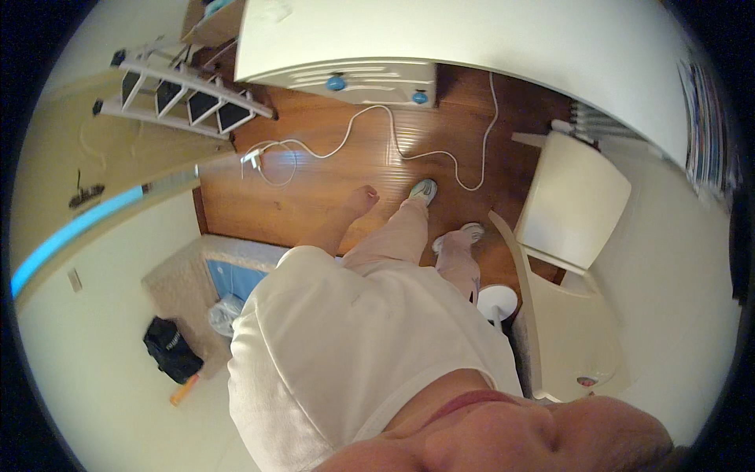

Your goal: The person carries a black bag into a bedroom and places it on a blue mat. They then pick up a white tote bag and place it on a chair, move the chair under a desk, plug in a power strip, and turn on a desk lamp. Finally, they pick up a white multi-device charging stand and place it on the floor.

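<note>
My left hand (364, 199) hangs over the wooden floor (253, 206) to the left of my legs. Its fingers look curled, and nothing can be seen in them; the palm is turned away. My right hand is out of view. Ahead of my feet, a white cable (439, 153) winds over the floorboards. At its left end lie a small white adapter or plug (253, 158) and a loop of thinner cord. Beyond the cable stands a pale drawer unit (383, 79) with two blue round knobs, beneath a white tabletop (472, 29).
A folding stepladder (189, 88) leans at the far left near a cardboard box (212, 26). On my right are a cream chair (572, 200) and a small white round-topped stand (497, 301). Papers or magazines (705, 124) are stacked on the tabletop. A black bag (173, 349) lies behind left.
</note>
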Demonstrator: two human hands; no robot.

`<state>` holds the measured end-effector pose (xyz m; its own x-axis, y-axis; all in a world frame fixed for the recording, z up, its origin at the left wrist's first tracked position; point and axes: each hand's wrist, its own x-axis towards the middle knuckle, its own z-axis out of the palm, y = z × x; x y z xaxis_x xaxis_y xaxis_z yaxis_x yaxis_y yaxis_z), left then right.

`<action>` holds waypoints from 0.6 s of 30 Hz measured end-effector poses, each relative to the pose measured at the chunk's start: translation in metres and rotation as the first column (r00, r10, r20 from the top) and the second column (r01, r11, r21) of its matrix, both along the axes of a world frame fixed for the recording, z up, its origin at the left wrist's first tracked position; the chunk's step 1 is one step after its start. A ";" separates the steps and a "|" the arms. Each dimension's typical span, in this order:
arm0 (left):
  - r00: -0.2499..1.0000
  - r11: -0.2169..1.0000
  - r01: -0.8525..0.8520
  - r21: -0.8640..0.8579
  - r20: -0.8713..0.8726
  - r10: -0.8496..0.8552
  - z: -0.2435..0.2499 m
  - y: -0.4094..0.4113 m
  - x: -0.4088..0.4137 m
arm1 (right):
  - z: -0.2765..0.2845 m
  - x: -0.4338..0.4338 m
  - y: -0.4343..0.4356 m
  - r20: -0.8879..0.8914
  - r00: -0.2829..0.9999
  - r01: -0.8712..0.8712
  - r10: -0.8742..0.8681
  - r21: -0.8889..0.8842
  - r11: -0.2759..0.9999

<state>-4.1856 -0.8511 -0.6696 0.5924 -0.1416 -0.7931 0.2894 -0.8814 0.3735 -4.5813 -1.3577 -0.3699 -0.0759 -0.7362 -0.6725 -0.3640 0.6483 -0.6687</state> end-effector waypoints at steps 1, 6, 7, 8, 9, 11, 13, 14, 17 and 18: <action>0.999 0.999 -0.042 -0.032 -0.020 0.042 0.012 0.003 -0.003 | -0.004 0.002 0.003 -0.017 0.999 -0.027 0.027 0.012 1.000; 0.989 0.991 -0.118 -0.065 0.083 0.123 0.012 0.050 -0.045 | -0.028 0.006 0.024 -0.073 0.980 -0.183 0.187 0.054 0.982; 0.986 0.993 -0.097 -0.068 0.132 0.105 0.009 0.063 -0.058 | -0.033 0.006 0.027 -0.079 0.973 -0.210 0.215 0.063 0.976; 0.979 0.989 -0.138 -0.056 0.145 0.145 0.007 0.075 -0.072 | -0.038 0.006 0.030 -0.085 0.962 -0.254 0.259 0.070 0.965; 0.970 0.983 -0.179 -0.044 0.157 0.184 0.004 0.088 -0.089 | -0.041 0.001 0.032 -0.092 0.954 -0.278 0.284 0.079 0.957; 0.957 0.967 -0.251 -0.053 0.137 0.256 0.008 0.113 -0.117 | -0.051 -0.001 0.038 -0.095 0.932 -0.341 0.350 0.100 0.935; 0.954 0.953 -0.286 -0.097 0.068 0.293 0.020 0.136 -0.138 | -0.065 -0.010 0.046 -0.093 0.915 -0.383 0.393 0.111 0.917; 0.968 0.971 -0.233 -0.055 0.084 0.237 0.025 0.147 -0.147 | -0.073 -0.013 0.051 -0.090 0.904 -0.408 0.418 0.112 0.906; 0.983 0.987 -0.161 0.020 0.091 0.158 0.053 0.163 -0.180 | -0.085 -0.012 0.063 -0.110 0.848 -0.504 0.519 0.136 0.853; 0.981 0.986 -0.163 0.021 0.105 0.160 0.056 0.172 -0.188 | -0.090 -0.015 0.071 -0.110 0.833 -0.527 0.542 0.140 0.838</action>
